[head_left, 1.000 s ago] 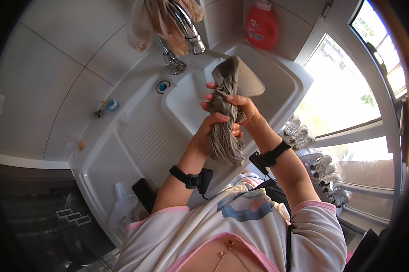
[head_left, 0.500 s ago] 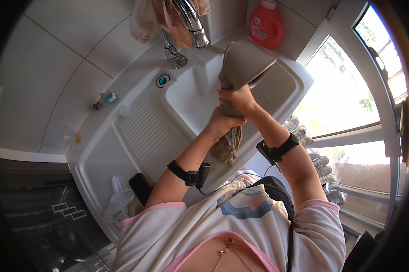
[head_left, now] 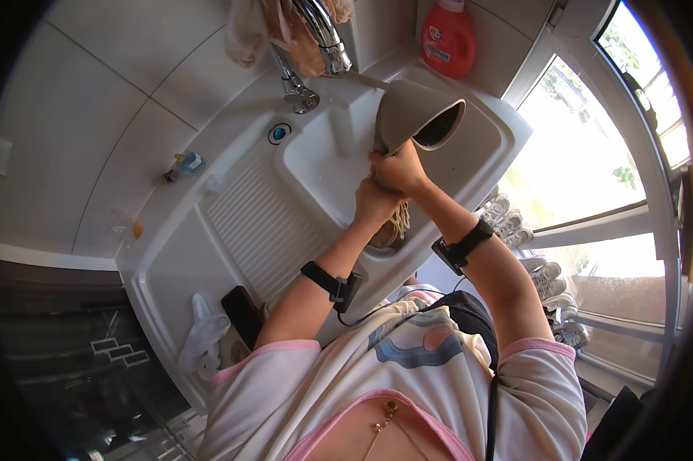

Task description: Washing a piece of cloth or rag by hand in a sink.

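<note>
Both my hands grip a grey-beige cloth hat (head_left: 410, 107) with a wide, stiff, curved brim and a dark inner side, held over the white sink (head_left: 315, 173). My right hand (head_left: 400, 165) is closed round it just below the brim. Close beneath, touching or nearly so, my left hand (head_left: 377, 203) is closed round the bunched part. Gathered, pleated fabric shows below my left hand, beside something brown that I cannot make out clearly. Fingers and palms hide the middle of the hat.
Chrome faucet (head_left: 327, 46) with cloths hung over it at the back. A red detergent bottle (head_left: 448, 42) stands at the back corner. Left lie a ribbed washboard (head_left: 258, 223), a dark phone (head_left: 242, 315) and a white sock (head_left: 204, 334). Several shoes (head_left: 546, 280) are by the window.
The brim has turned, so its dark inner side now faces right. My left hand has risen slightly toward the right one, and less of the gathered fabric shows below it.
</note>
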The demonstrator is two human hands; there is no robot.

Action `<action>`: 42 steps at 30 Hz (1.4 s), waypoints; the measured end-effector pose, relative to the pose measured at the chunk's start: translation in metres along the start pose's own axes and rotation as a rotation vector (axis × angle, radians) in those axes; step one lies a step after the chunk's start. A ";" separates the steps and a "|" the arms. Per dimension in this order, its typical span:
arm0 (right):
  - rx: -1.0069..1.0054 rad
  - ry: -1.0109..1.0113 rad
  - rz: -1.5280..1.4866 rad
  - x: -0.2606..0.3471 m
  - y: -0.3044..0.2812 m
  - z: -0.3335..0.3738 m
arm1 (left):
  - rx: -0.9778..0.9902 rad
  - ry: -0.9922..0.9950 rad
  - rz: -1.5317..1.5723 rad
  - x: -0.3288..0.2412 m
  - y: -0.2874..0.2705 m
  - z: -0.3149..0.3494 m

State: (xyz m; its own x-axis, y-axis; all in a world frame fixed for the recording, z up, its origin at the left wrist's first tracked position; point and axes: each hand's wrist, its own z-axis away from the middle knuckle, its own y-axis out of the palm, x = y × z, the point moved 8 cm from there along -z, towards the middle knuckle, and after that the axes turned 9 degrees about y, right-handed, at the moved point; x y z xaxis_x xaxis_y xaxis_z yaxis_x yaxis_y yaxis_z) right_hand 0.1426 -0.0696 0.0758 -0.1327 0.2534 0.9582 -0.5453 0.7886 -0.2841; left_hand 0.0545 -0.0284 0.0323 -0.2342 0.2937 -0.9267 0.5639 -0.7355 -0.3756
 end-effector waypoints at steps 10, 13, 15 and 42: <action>0.301 -0.026 -0.232 -0.020 -0.001 0.067 | -0.310 -0.317 1.021 0.001 -0.011 -0.022; 0.123 -0.122 0.039 -0.010 -0.011 0.062 | -0.333 -0.292 0.962 -0.024 -0.007 -0.011; 0.130 -0.141 -0.016 -0.014 -0.008 0.054 | -0.355 -0.164 0.870 -0.035 -0.011 -0.010; 0.900 0.491 -1.357 0.028 0.020 0.024 | 0.333 -0.205 1.351 -0.013 -0.006 -0.019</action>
State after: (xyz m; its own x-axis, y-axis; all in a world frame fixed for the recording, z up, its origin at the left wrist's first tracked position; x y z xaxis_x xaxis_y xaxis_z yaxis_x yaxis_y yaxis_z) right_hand 0.1082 -0.0599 0.0978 0.9442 -0.0127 0.3292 -0.3276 0.0685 0.9423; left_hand 0.0694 -0.0157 0.0461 0.2043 -0.8181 -0.5376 0.2388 -0.4909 0.8378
